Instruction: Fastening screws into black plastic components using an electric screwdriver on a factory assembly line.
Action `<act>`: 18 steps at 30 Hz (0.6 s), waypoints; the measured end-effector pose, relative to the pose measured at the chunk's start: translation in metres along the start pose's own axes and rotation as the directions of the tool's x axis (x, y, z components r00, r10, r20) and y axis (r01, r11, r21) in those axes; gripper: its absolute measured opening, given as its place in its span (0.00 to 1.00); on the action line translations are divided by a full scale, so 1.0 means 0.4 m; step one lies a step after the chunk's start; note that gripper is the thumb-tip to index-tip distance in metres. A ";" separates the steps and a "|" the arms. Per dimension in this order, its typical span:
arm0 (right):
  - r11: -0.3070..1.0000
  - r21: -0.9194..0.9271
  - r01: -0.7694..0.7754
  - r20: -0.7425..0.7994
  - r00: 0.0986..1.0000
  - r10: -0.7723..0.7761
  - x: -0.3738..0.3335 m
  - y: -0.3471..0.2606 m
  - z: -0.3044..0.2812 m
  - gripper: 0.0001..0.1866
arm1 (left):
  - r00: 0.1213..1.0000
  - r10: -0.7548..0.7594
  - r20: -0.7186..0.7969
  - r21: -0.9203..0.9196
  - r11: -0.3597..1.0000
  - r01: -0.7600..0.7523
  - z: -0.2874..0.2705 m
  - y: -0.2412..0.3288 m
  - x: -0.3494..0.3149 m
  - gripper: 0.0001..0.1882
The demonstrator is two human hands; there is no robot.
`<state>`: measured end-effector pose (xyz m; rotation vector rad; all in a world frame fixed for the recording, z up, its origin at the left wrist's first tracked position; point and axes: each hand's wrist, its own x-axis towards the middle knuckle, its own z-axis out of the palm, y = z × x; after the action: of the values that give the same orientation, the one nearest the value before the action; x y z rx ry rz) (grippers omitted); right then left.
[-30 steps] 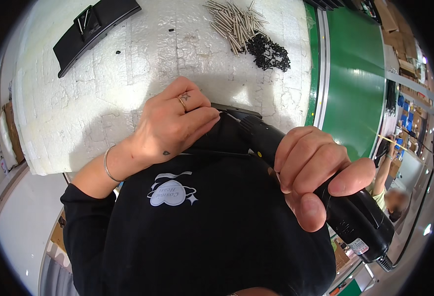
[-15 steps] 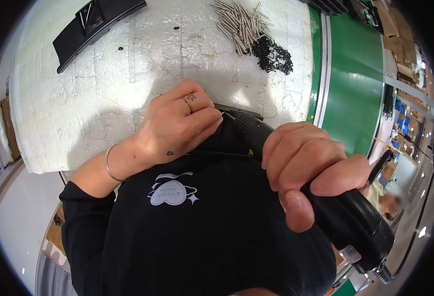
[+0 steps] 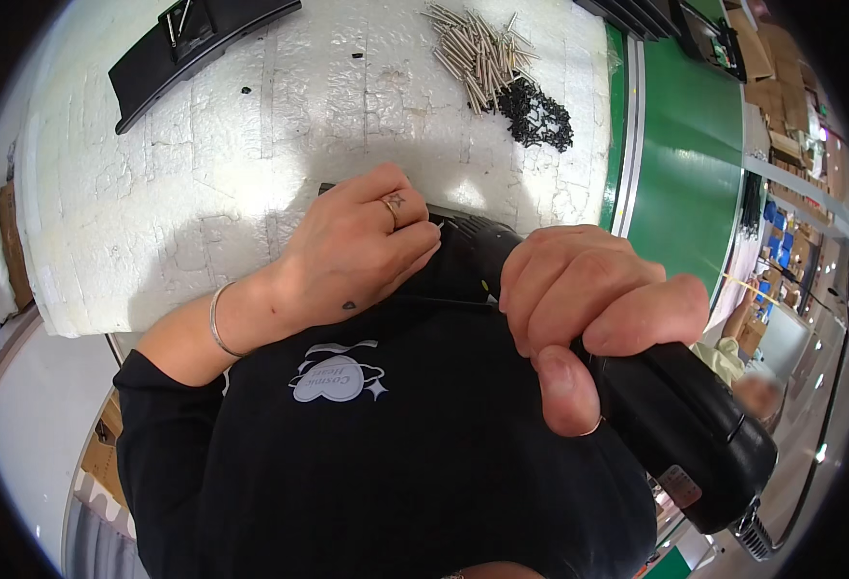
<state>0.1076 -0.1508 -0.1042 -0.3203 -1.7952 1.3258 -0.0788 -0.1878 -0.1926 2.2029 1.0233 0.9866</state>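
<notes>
My left hand [image 3: 357,236] is closed, its fingers pinched at the edge of a black plastic part [image 3: 326,188] that lies in front of my body. Most of that part is hidden behind the hand and against my black shirt. In my right hand [image 3: 598,314] is a black corded electric screwdriver [image 3: 690,434], fingers wrapped round its body. Its ribbed front end [image 3: 478,236] points left, right up at my left fingertips. The bit's tip is hidden there, and I cannot tell whether a screw or pin sits at it.
Beyond my hands, a pile of silver metal pins [image 3: 478,53] lies beside a heap of small black screws [image 3: 537,114] on the white foam-covered table [image 3: 203,164]. A curved black panel [image 3: 178,68] rests at the far left. To the right runs a green surface [image 3: 690,145]; a person [image 3: 757,391] is beyond.
The screwdriver has shifted slightly left and its front end is nearer my left fingertips. My left hand has moved a little right, and the black part's left end now shows beside it.
</notes>
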 end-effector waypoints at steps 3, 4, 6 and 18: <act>1.000 0.017 -0.023 0.042 0.999 0.022 -0.001 0.004 -0.006 0.19 | 1.000 -0.004 0.001 0.026 1.000 0.004 0.010 -0.003 -0.012 0.08; 1.000 0.012 -0.019 0.039 0.999 0.019 -0.004 -0.003 -0.003 0.19 | 1.000 0.007 0.006 0.030 1.000 -0.007 0.009 -0.005 -0.009 0.08; 0.993 0.118 0.006 -0.194 0.981 0.017 -0.026 -0.019 0.008 0.17 | 1.000 0.020 0.010 0.035 0.999 -0.020 0.005 -0.006 -0.011 0.08; 0.974 0.077 0.213 -0.602 0.789 -0.125 -0.051 -0.071 -0.109 0.12 | 0.905 -0.216 0.367 0.098 0.976 0.193 -0.134 0.019 0.025 0.46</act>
<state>0.1606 -0.1468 -0.0862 -0.4307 -1.1609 1.0597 -0.1132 -0.1767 -0.1510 2.1627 1.0808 0.4201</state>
